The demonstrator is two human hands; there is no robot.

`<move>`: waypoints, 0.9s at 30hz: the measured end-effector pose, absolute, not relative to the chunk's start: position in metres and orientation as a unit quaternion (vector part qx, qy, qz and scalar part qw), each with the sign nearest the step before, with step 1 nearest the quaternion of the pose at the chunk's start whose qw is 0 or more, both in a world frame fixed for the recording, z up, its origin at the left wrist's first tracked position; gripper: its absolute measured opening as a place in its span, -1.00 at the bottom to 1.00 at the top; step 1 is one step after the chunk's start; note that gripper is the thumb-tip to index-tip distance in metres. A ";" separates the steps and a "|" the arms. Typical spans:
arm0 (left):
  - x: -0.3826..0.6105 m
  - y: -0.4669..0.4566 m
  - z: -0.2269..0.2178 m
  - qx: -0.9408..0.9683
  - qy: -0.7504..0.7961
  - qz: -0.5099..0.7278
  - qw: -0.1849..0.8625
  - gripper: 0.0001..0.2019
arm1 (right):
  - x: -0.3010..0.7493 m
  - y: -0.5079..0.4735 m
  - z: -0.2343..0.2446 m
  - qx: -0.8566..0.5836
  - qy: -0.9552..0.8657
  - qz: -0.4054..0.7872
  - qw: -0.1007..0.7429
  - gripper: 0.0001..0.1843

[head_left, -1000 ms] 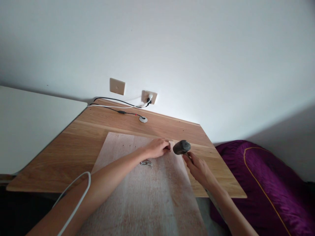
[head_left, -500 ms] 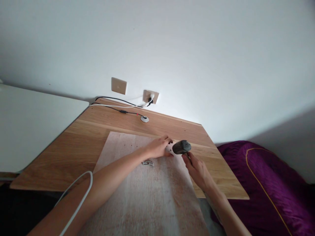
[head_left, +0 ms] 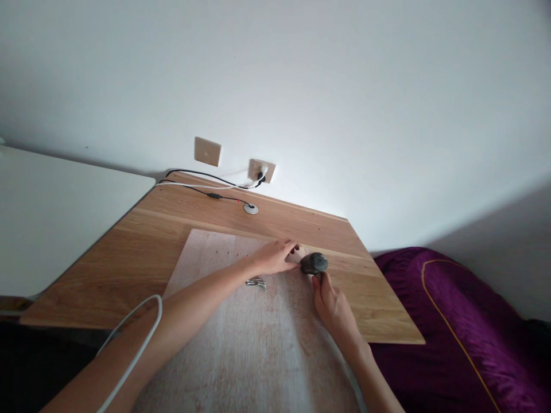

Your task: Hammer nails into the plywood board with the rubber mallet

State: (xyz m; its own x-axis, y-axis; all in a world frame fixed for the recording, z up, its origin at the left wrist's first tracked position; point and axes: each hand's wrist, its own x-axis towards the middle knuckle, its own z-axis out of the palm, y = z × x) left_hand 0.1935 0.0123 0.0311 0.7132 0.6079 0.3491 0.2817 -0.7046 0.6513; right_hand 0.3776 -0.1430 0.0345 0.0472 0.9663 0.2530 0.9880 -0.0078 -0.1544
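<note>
My right hand (head_left: 333, 307) is closed around the handle of a dark, stubby-headed mallet (head_left: 314, 263). The mallet's head is low over the far right part of a pale, reddish-grained wooden board (head_left: 258, 350); whether it touches the board I cannot tell. Just left of the head, my left hand (head_left: 278, 256) rests on the board, thumb and fingers apart around a small gap. Anything standing in that gap is too small to make out. Close below the left wrist lies a little pile of silvery screws or nails (head_left: 257, 283). Several small dark dots (head_left: 228, 253) form a row along the board's far end.
Under the board is a wooden tabletop (head_left: 129, 252). Black and white cables (head_left: 202, 186) run along its back to a wall socket (head_left: 262, 170). A white surface (head_left: 64, 218) stands at left, purple fabric (head_left: 430, 310) at right. A white cord (head_left: 138, 355) loops over my left forearm.
The mallet has come down and slightly left, closer to the board beside my left hand. My left hand has stayed nearly in place. The view has shifted a little.
</note>
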 end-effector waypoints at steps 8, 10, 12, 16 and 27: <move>0.152 0.015 0.069 0.916 0.225 0.212 0.257 -0.79 | 0.374 -0.144 0.030 -0.729 -0.671 -0.054 0.124 -0.58; 0.131 0.012 0.084 0.944 0.181 0.124 0.247 -0.81 | 0.375 -0.144 0.028 -0.727 -0.673 -0.056 0.127 -0.57; 0.115 0.008 0.096 0.960 0.163 0.056 0.222 -0.80 | 0.377 -0.144 0.026 -0.723 -0.676 -0.057 0.130 -0.56; 0.107 -0.003 0.104 0.961 0.164 0.009 0.220 -0.75 | 0.380 -0.142 0.022 -0.720 -0.679 -0.054 0.133 -0.58; 0.122 0.002 0.086 0.960 0.139 0.054 0.239 -0.81 | 0.387 -0.139 0.027 -0.711 -0.688 -0.040 0.143 -0.60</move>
State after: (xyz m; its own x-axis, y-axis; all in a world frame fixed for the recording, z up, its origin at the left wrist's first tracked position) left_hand 0.1219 0.0017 0.0858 0.9554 0.2930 0.0371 0.2414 -0.8473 0.4730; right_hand 0.3872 -0.1387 0.0272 0.0511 0.9661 0.2531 0.9888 -0.0134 -0.1485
